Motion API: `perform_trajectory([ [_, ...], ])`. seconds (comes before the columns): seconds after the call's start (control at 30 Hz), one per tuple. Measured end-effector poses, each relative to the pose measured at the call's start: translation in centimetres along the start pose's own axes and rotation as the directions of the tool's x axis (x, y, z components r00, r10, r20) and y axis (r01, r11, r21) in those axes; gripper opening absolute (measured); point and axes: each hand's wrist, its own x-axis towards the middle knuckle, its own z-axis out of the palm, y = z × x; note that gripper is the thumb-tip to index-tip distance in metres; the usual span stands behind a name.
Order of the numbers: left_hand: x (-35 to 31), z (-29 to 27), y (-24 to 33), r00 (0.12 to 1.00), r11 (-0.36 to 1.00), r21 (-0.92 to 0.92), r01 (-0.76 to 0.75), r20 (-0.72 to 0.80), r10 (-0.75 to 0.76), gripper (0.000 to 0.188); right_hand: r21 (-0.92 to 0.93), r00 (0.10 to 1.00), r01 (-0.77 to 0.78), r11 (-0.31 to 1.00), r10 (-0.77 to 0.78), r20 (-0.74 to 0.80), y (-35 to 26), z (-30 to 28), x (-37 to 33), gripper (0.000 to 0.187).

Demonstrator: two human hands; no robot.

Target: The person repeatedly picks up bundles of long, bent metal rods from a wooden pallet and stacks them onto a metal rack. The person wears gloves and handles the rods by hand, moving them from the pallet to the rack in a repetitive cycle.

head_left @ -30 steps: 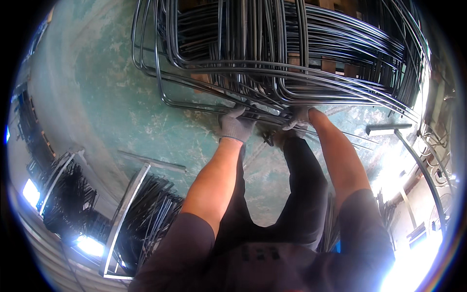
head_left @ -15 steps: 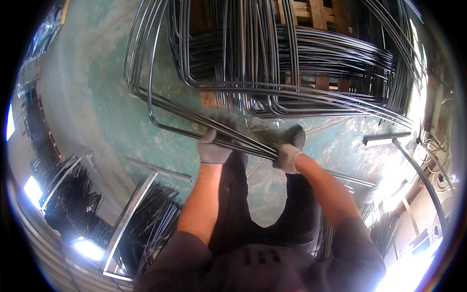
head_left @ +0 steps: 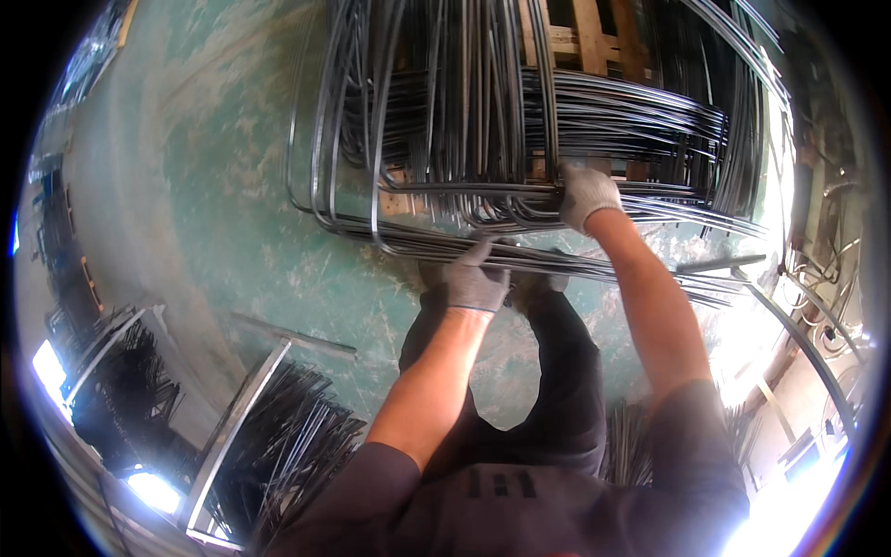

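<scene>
The left hand (head_left: 478,281), in a pale knit glove, grasps the lower rod bundle (head_left: 422,246) near the middle of the frame, thumb over the rods, the other fingers partly hidden. The right hand (head_left: 590,198), also gloved, sits higher and to the right, apparently clenched around the upper rods (head_left: 464,188) at the near edge of the pile; its knuckles hide exactly how many it takes in.

The change is in the right hand: half a second ago it gripped the ends of the lower bundle, and now it is up at the pile. The bundle has also shifted rightward, its ends now reaching well past the left hand, so only that hand grips it, while the right attends to other rods.

Farther out, the stack of bent rods (head_left: 631,111) fills the upper centre, over wooden pallet boards (head_left: 589,37). A T-ended metal stand (head_left: 806,334) curves down the right side. At lower left, a metal frame (head_left: 241,427) stands beside dark rods (head_left: 297,418) on the greenish floor (head_left: 223,186).
</scene>
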Motion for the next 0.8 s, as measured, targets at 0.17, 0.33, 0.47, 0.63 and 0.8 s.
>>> perform_trajectory([
  [0.17,-0.9,1.0,-4.4,0.989,0.996,-0.035,0.078,0.132,-0.073,0.027,-0.105,0.989,0.140,0.985,-0.133,0.071,0.1,0.0,0.1,0.030],
  [0.33,-1.2,1.6,-6.5,0.982,0.991,-0.004,0.133,0.139,-0.131,0.036,-0.023,0.969,0.247,0.969,-0.248,-0.007,0.6,0.6,-1.4,0.035],
  [0.47,-0.4,1.2,-7.2,0.987,0.990,0.056,0.133,0.085,-0.137,0.031,-0.025,0.976,0.204,0.979,-0.201,0.086,0.0,-0.1,-1.3,0.031],
  [0.63,-0.1,-0.1,-7.4,0.980,0.983,0.098,0.153,0.116,-0.164,0.031,0.248,0.954,0.215,0.945,-0.258,0.156,0.8,-0.4,-1.9,0.043],
  [0.8,-4.7,3.9,-7.4,0.969,0.872,0.472,0.128,0.128,-0.211,0.038,0.423,0.821,0.275,0.864,-0.439,0.364,0.3,-2.9,-4.3,0.061],
])
